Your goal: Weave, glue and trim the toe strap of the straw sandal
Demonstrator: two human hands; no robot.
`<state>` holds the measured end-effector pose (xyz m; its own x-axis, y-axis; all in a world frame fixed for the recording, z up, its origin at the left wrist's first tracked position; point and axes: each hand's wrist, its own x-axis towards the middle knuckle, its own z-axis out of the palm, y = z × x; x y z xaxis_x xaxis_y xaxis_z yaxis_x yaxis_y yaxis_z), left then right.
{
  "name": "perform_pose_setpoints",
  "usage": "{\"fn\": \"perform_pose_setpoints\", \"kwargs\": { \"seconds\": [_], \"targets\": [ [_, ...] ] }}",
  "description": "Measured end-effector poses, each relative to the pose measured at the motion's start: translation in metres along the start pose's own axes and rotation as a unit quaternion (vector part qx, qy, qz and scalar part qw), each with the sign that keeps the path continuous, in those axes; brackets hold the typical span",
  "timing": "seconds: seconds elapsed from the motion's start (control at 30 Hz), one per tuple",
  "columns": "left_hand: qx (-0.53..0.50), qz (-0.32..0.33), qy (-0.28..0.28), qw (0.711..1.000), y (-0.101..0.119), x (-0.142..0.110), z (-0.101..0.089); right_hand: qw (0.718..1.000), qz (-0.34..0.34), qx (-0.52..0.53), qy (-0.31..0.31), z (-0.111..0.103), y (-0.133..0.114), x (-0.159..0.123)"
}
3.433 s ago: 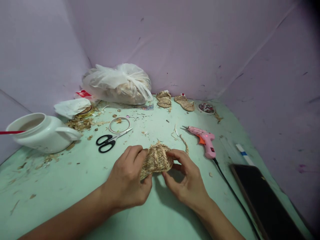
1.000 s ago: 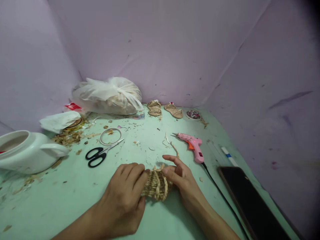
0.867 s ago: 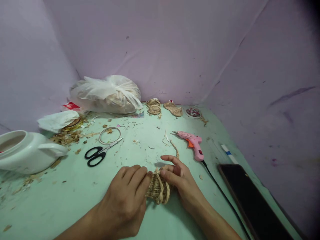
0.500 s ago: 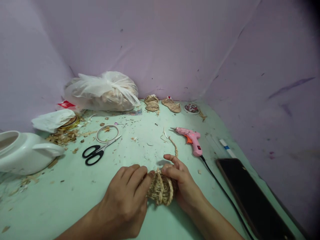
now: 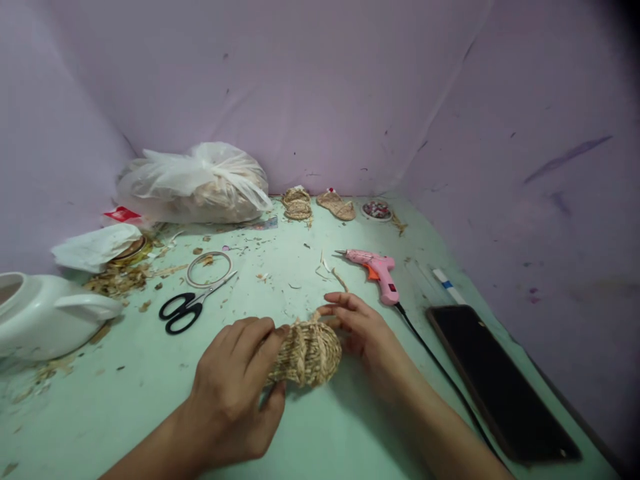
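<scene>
A small woven straw slipper [image 5: 317, 353] with braided straps across it is held above the table by its left end. My left hand [image 5: 240, 373] is closed around that end, fingers on top and thumb below. At the slipper's right end, my right hand [image 5: 363, 333] has its fingers curved around a braided straw cord [image 5: 341, 279] by the upper edge. The cord's loose end sticks out beyond those fingers, and the right thumb is mostly hidden. Just past the right hand lies a pink glue gun [image 5: 375, 267], its nozzle pointing left.
Black-handled scissors [image 5: 187, 310] and a tape ring [image 5: 190, 268] lie left. A white pitcher [image 5: 45, 320] stands far left. Behind are a stuffed plastic bag [image 5: 200, 190], two straw slippers [image 5: 297, 207] and a bead dish [image 5: 377, 212]. A phone [image 5: 500, 380] and the glue gun's cable [image 5: 440, 370] lie right.
The slipper has shifted up and left and turned, so its rounded right end shows. My right hand has come off the slipper's side to the cord at its upper edge. The view has shifted slightly.
</scene>
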<state>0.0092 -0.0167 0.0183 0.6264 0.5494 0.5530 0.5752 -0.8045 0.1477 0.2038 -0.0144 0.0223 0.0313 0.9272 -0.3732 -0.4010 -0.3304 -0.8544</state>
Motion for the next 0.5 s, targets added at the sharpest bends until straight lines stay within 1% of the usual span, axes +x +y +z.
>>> {"fn": "perform_pose_setpoints", "kwargs": {
  "seconds": [0.1, 0.17, 0.27, 0.33, 0.37, 0.43, 0.47, 0.5],
  "targets": [
    [0.009, -0.024, 0.004, 1.0, 0.001, 0.0, 0.0, 0.998, -0.041, -0.014, -0.053, -0.003, -0.002, -0.001],
    [0.005, -0.041, -0.003, 0.999, 0.004, -0.001, 0.002, 0.996, -0.038, -0.044, -0.073, 0.0, 0.002, -0.003],
    [-0.032, -0.057, -0.017, 0.998, 0.01, -0.006, 0.004, 0.997, -0.018, -0.046, -0.053, 0.007, 0.01, -0.004],
    [-0.083, -0.077, -0.025, 0.993, 0.012, -0.007, 0.002, 0.999, -0.007, -0.036, -0.036, 0.01, 0.014, -0.004],
    [-0.118, -0.098, -0.022, 0.988, 0.011, -0.006, 0.0, 0.999, 0.0, -0.035, -0.032, 0.011, 0.015, -0.004],
    [-0.197, -0.175, -0.009, 0.965, 0.007, 0.0, -0.004, 0.998, 0.017, -0.038, -0.04, 0.013, 0.016, -0.003],
    [-0.238, -0.225, -0.008, 0.945, 0.004, 0.005, -0.006, 0.998, 0.027, -0.039, -0.047, 0.013, 0.016, -0.004],
    [-0.278, -0.283, -0.017, 0.918, 0.001, 0.011, -0.007, 0.997, 0.036, -0.039, -0.053, 0.013, 0.016, -0.004]
  ]
}}
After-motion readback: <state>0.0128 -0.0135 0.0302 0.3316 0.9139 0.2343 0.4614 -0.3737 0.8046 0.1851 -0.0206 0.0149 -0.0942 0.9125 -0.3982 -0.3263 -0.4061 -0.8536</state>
